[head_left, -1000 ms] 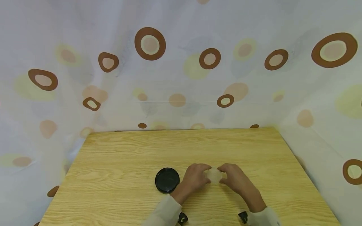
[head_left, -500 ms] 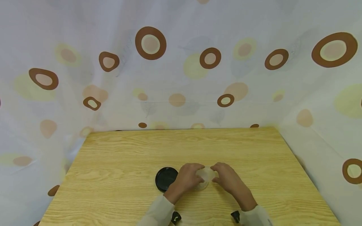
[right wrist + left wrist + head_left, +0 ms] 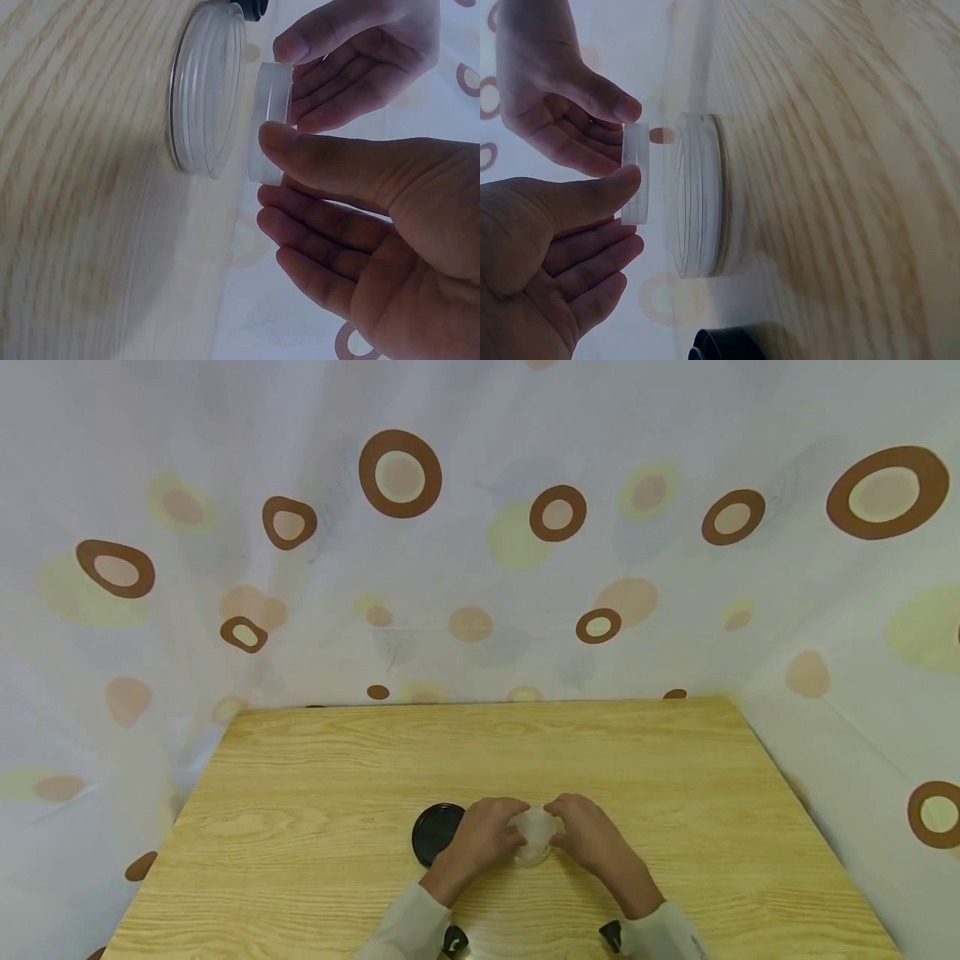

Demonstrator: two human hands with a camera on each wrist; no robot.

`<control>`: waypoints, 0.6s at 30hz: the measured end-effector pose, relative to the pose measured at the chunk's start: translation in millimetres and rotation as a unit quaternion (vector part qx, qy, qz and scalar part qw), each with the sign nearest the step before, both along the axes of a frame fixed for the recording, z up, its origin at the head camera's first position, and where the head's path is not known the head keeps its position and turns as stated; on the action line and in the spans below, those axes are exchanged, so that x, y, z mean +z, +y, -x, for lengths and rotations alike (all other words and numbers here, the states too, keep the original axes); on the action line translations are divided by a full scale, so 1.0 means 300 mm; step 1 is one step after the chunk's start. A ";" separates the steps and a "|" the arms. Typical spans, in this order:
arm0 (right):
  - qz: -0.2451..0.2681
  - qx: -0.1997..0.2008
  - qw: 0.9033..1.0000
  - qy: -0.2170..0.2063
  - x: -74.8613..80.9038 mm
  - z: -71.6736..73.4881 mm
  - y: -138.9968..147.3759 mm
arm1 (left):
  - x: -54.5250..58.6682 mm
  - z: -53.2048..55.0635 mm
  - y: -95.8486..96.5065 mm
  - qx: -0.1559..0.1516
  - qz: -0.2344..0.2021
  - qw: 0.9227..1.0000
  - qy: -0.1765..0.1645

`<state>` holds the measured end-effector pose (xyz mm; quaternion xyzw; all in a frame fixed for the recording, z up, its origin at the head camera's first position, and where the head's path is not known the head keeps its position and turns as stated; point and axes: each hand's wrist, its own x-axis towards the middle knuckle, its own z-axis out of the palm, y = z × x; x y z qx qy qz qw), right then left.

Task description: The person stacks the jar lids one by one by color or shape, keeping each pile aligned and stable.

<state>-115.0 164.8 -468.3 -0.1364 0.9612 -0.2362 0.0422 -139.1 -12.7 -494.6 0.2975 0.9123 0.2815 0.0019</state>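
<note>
A small, round, frosted translucent disc (image 3: 637,146) with a thick rim hangs level between both hands. My left hand (image 3: 483,833) pinches one side of it between thumb and fingers. On the opposite side, my right hand (image 3: 596,837) pinches it the same way. Just below, a wider clear round dish (image 3: 202,97) with a ridged rim rests on the table, and a narrow gap separates it from the disc. To the left, a black round lid (image 3: 435,833) lies on the wood, partly covered by my left hand and forearm in the head view.
The wood-grain table (image 3: 337,777) meets a spotted cloth backdrop (image 3: 480,568) behind and at both sides. Black devices (image 3: 454,940) are worn near both wrists. The dish stands close to the black lid's right.
Both hands have shifted left together with the disc, from right of the clear dish to over it. The black lid and the dish have stayed put.
</note>
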 end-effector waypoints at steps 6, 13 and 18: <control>0.003 0.008 1.000 -0.004 -0.020 0.011 -0.018 | -0.014 0.000 -0.012 0.001 0.024 0.999 0.022; -0.005 0.006 1.000 -0.013 -0.040 0.025 -0.036 | -0.024 0.005 -0.017 0.009 0.062 0.997 0.047; -0.021 0.013 1.000 0.003 -0.051 0.034 -0.049 | -0.027 0.010 -0.022 0.014 0.084 0.994 0.066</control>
